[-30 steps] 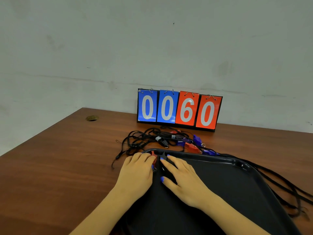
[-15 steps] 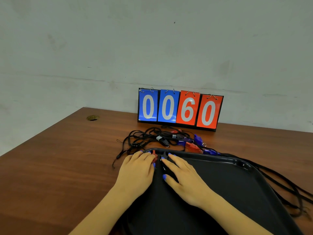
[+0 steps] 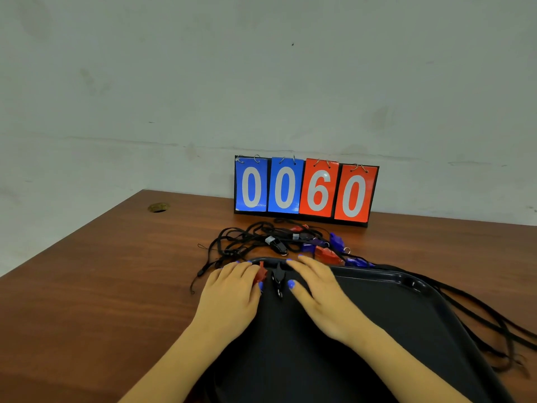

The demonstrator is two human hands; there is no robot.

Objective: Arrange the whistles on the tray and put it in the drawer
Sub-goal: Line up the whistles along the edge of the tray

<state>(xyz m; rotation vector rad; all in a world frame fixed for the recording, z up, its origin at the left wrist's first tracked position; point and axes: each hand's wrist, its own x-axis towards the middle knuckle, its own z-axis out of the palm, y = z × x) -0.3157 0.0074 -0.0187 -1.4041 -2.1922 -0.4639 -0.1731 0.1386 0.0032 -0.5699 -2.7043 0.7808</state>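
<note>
Where both flat, relaxed hands meet on the black tray [image 3: 406, 282]: red whistle [image 3: 260, 275] under left hand [image 3: 229, 298]; black whistle [image 3: 278, 279] beside right hand [image 3: 322, 295].

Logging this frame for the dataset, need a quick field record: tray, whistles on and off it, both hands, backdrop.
tray: black tray on wooden table
on tray: red whistle, black whistle, far-left corner
left hand: touches red whistle
right hand: flat beside black whistle
off tray: tangled whistles with black lanyards behind tray
backdrop: flip scoreboard reading 0060
</note>
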